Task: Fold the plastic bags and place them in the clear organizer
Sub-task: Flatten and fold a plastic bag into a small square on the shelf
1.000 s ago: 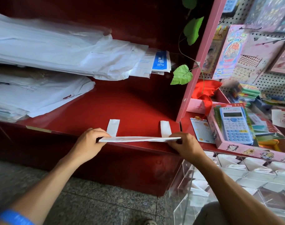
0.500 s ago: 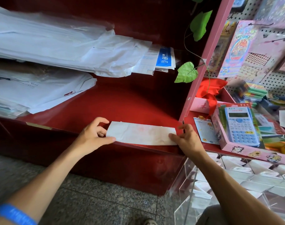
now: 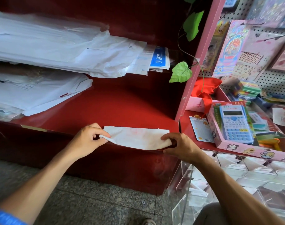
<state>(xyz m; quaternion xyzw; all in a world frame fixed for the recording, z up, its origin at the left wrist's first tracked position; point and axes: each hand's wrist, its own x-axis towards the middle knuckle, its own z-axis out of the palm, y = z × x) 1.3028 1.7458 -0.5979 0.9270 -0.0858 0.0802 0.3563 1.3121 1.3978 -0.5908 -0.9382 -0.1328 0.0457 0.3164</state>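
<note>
A folded white plastic bag (image 3: pixel 137 138) lies flat as a long strip along the front edge of the red shelf (image 3: pixel 122 108), stretched between the two hands. The left hand (image 3: pixel 88 140) is at the bag's left end, thumb and forefinger pinching the near left corner, which is lifted and curled a little off the shelf; the other fingers are bent in toward the palm. The right hand (image 3: pixel 179 146) is at the bag's right end, its fingers curled over the near right corner and gripping it against the shelf edge. Both forearms reach up from the bottom of the view, the left from the lower left with a blue band (image 3: pixel 7 216) at the wrist, the right from the lower right. The far long edge of the bag rests on the shelf while the near edge sags slightly over the lip.

The clear organizer (image 3: pixel 236 179) stands below and to the right of the right hand, under the pink edge of the neighbouring display, with folded white bags visible in its compartments. Farther back on the red shelf, to the left, lie stacks of white bags (image 3: pixel 54 47). To the right sits a blue calculator (image 3: pixel 235 122) in a pink box. Green leaves (image 3: pixel 180 72) hang by the pink divider.
</note>
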